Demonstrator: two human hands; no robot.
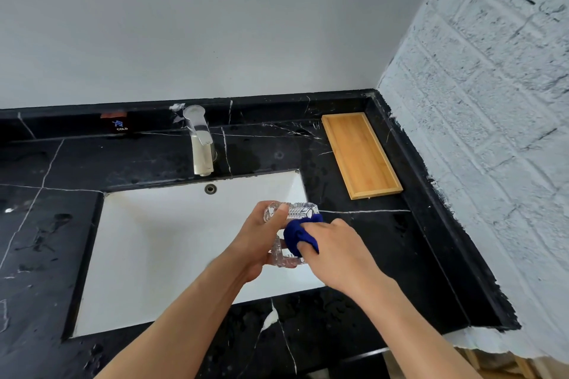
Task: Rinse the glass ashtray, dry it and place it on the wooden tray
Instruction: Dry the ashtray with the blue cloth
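Going left to right: the white sink (147, 240) in the black marble counter (46, 163) has nothing in it, faucet (200, 140) at its top edge. Mid-frame, over the sink's right side, the left hand (261, 243) is wrapped around the glass ashtray (295, 212), tipped on edge, while the right hand (335, 252) has its fingers bunched on a blue cloth (300, 232) pressed into the ashtray. Upper right, the wooden tray (360, 154) sits on the counter holding nothing, well apart from the ashtray.

Two bare forearms; hands (308, 243) ungloved; no sleeves visible.
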